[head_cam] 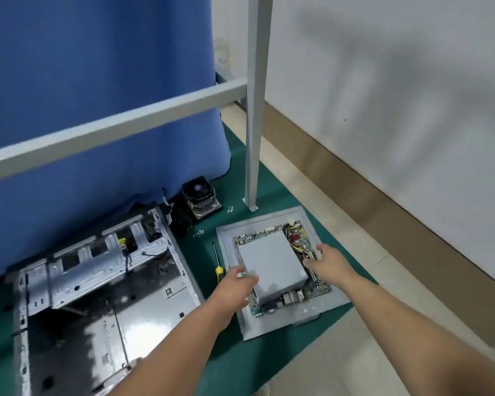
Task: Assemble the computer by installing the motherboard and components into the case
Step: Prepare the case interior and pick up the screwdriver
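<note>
Both hands are reaching for the grey power supply box [272, 267], right of centre in the frame. The left hand [237, 281] is coming in at its near-left edge, fingers spread and loose, blurred, touching or about to touch the box — I cannot tell which. The right hand [326, 260] is at the box's right side, fingers extended and relaxed, not yet curled round anything.

That box is sitting on top of the motherboard [316, 288], which is lying on a flat grey panel [332, 301] on the green mat [206, 252]. So nothing is installed yet, by the look of it. The open computer case [103, 284] is lying at lower left, its bay bare metal, no board inside.

Still waiting: the CPU cooler [202, 200] is standing above centre by the blue curtain [97, 81], small screws [230, 209] are lying loose beside it, and the yellow-handled screwdriver [218, 265] is lying untouched between case and panel. Early days — almost the whole job is left.
</note>
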Available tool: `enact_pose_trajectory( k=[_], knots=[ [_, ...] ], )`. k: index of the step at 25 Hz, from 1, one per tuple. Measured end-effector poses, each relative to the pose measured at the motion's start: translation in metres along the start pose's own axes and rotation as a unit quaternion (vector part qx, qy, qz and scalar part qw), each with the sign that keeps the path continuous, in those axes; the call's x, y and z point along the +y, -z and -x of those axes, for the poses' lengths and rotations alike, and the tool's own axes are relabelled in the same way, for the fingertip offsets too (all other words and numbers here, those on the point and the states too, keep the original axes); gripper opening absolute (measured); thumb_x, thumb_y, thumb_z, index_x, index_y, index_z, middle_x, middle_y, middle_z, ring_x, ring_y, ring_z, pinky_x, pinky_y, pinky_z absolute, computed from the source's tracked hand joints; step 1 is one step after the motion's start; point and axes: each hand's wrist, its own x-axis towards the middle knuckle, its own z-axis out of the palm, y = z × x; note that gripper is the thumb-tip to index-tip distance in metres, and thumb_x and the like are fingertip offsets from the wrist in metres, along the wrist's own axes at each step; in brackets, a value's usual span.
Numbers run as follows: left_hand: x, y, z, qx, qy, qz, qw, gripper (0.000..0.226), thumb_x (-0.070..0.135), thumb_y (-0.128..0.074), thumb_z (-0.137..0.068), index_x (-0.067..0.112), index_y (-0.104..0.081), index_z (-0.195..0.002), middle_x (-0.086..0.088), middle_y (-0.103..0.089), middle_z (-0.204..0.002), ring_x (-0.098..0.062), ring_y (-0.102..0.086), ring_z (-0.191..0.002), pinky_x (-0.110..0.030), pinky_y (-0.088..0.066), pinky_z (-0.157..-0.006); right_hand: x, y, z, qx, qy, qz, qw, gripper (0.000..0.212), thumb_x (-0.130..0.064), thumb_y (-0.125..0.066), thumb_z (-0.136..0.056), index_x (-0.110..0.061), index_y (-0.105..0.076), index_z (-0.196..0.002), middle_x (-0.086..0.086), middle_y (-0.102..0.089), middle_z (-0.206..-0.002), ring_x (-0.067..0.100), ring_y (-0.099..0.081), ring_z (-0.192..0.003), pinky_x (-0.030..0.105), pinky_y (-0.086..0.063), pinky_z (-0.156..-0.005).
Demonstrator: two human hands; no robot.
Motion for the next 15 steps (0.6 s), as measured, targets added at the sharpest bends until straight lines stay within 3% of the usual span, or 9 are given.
enact_pose_trajectory(
  k=[3,8,11,15],
  knots=[
    [-0.009,-0.006,-0.027,0.002,0.052,0.039,0.998,0.070,0.031,-0.064,-0.100,0.030,-0.026,-0.159,-0.004,-0.052,-0.142,-0.025,-0.054,-0.127,-0.041,-0.046,-0.110,-0.002,-0.010,-0.031,-0.046,-0.038,-0.065,0.996,0.091,-0.050,-0.073,-0.090,-0.015,-0.026,-0.161,0.007,-0.035,-0.163,0.029,-0.040,-0.145,0.040,-0.035,-0.116],
    [-0.015,-0.012,-0.055,-0.004,0.078,0.064,0.995,0.046,0.026,-0.062,-0.102,0.028,-0.047,-0.145,0.003,-0.072,-0.119,-0.017,-0.067,-0.098,-0.027,-0.053,-0.085,-0.011,-0.036,-0.055,-0.095,-0.083,-0.170,0.977,0.114,-0.048,-0.088,-0.076,-0.017,-0.020,-0.163,0.007,-0.032,-0.165,0.030,-0.037,-0.147,0.041,-0.036,-0.114],
    [-0.013,-0.017,-0.066,0.001,0.095,0.124,0.988,0.043,0.024,-0.060,-0.104,0.035,-0.046,-0.143,0.008,-0.072,-0.122,-0.014,-0.071,-0.105,-0.025,-0.055,-0.075,-0.007,-0.041,-0.059,-0.106,-0.102,-0.232,0.962,0.122,-0.044,-0.092,-0.072,-0.019,-0.016,-0.164,0.006,-0.027,-0.167,0.030,-0.034,-0.148,0.047,-0.032,-0.118],
    [-0.008,-0.025,-0.076,0.019,0.101,0.138,0.985,0.054,0.028,-0.066,-0.100,0.042,-0.041,-0.145,0.009,-0.070,-0.125,-0.017,-0.069,-0.110,-0.031,-0.055,-0.078,-0.005,-0.042,-0.059,-0.101,-0.099,-0.254,0.957,0.118,-0.037,-0.093,-0.073,-0.019,-0.019,-0.163,0.007,-0.033,-0.164,0.029,-0.044,-0.141,0.045,-0.038,-0.115]
  ],
)
